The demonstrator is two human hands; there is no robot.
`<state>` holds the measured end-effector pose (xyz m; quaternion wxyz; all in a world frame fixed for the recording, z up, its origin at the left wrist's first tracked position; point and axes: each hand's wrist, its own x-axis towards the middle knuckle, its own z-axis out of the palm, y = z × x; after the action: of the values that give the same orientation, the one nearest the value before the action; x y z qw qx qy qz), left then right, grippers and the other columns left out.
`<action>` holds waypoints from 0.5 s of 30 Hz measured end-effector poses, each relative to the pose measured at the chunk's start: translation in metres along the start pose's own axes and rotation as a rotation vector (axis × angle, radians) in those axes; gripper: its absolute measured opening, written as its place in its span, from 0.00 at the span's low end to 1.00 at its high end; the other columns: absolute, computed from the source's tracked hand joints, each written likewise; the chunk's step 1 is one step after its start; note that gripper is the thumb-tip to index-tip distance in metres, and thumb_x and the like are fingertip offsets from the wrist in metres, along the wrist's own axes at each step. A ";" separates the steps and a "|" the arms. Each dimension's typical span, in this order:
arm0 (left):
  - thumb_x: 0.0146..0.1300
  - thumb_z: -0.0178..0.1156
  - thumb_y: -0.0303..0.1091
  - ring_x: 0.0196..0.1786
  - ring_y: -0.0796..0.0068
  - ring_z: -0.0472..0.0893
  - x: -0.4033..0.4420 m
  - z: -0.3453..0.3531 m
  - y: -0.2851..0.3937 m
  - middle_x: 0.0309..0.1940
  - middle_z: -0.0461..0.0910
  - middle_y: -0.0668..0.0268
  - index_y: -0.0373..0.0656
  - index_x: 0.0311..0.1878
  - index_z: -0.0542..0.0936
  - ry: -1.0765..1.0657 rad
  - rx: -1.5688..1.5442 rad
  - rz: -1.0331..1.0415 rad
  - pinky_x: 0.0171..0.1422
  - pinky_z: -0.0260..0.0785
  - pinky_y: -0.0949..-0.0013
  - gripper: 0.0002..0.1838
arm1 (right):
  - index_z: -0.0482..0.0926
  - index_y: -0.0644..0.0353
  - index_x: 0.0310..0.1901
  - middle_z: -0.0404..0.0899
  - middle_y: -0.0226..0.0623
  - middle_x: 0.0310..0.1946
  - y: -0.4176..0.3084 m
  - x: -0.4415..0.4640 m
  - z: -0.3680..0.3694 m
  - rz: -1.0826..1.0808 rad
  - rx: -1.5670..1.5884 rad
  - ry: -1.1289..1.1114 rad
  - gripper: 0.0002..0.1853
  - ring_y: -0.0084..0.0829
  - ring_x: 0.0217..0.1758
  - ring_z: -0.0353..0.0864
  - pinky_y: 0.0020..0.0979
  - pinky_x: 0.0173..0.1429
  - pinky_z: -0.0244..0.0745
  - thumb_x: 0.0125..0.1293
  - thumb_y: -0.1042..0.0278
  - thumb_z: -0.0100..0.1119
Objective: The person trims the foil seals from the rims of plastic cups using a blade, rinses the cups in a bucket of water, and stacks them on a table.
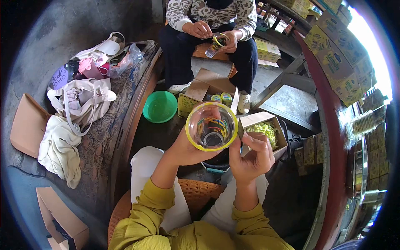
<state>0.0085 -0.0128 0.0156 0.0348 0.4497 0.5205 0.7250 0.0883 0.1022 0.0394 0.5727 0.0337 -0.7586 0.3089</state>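
Your left hand (180, 149) had its fingers clamped around one yellow-rimmed cup (211, 132) in front of you; your right hand (253, 157) pinched one thin blade (240, 129) beside its rim. Opposite, one person (210, 17) held one second cup (214, 48), near one green basin (160, 109).

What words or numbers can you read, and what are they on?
"Back", on the purple patch.
"OHO", under it on the same patch; it may be part of a longer word.
"Lemon", on a yellow box.
Too small or blurred to read: the print on the cup and on the open box.
I can't read any numbers.
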 end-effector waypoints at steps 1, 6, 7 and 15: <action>0.40 0.68 0.24 0.55 0.71 0.66 0.000 0.000 -0.002 0.50 0.64 0.63 0.39 0.58 0.58 0.002 0.026 0.008 0.57 0.62 0.69 0.40 | 0.74 0.64 0.26 0.75 0.39 0.20 0.000 0.000 0.000 -0.005 -0.015 0.007 0.10 0.29 0.21 0.76 0.23 0.26 0.71 0.41 0.84 0.62; 0.39 0.68 0.25 0.55 0.70 0.67 0.006 0.006 -0.014 0.50 0.65 0.61 0.38 0.56 0.60 0.020 -0.075 -0.021 0.58 0.61 0.67 0.38 | 0.74 0.64 0.25 0.75 0.38 0.19 0.003 -0.003 0.003 -0.086 -0.082 0.045 0.09 0.30 0.21 0.76 0.24 0.26 0.72 0.41 0.84 0.63; 0.39 0.68 0.25 0.55 0.70 0.67 0.006 0.006 -0.016 0.50 0.66 0.61 0.38 0.55 0.60 0.021 -0.084 -0.008 0.58 0.61 0.67 0.38 | 0.74 0.64 0.25 0.75 0.38 0.19 0.003 -0.003 0.004 -0.105 -0.093 0.045 0.09 0.30 0.21 0.77 0.24 0.26 0.72 0.41 0.84 0.63; 0.42 0.65 0.20 0.52 0.68 0.72 0.003 0.008 -0.016 0.48 0.69 0.57 0.40 0.51 0.61 -0.014 -0.044 -0.063 0.55 0.66 0.69 0.32 | 0.74 0.64 0.26 0.76 0.39 0.19 0.005 -0.002 0.002 -0.091 -0.088 0.047 0.09 0.30 0.22 0.77 0.24 0.26 0.72 0.42 0.84 0.63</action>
<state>0.0054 0.0015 0.0046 0.0712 0.4372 0.5182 0.7316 0.0855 0.1043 0.0348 0.6046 0.0357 -0.7555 0.2498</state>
